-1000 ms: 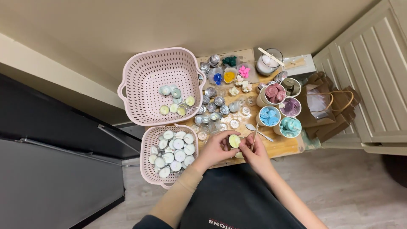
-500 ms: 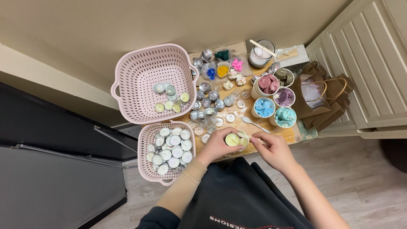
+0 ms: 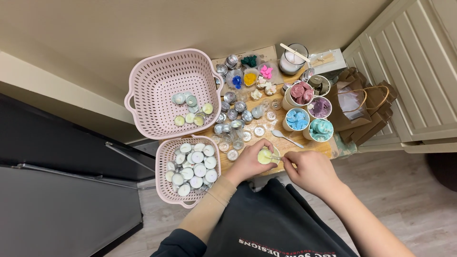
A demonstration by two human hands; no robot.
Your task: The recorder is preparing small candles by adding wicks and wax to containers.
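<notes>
We see the large pink basket (image 3: 171,93) with few tealights, then the smaller pink basket (image 3: 188,169) crowded with them, both left of the wooden counter (image 3: 316,148). Our left hand (image 3: 247,162) cups a pale yellow tealight (image 3: 264,156) at the counter's near edge. Our right hand (image 3: 309,171), lower than a second ago, pinches a thin stick (image 3: 276,157) reaching the wax.

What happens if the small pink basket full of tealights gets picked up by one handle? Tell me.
The small pink basket looks like thin perforated plastic, so it probably flexes. The loose tealights would likely slide and spill downhill. It overhangs the wooden table, so a push may tip it.
</notes>
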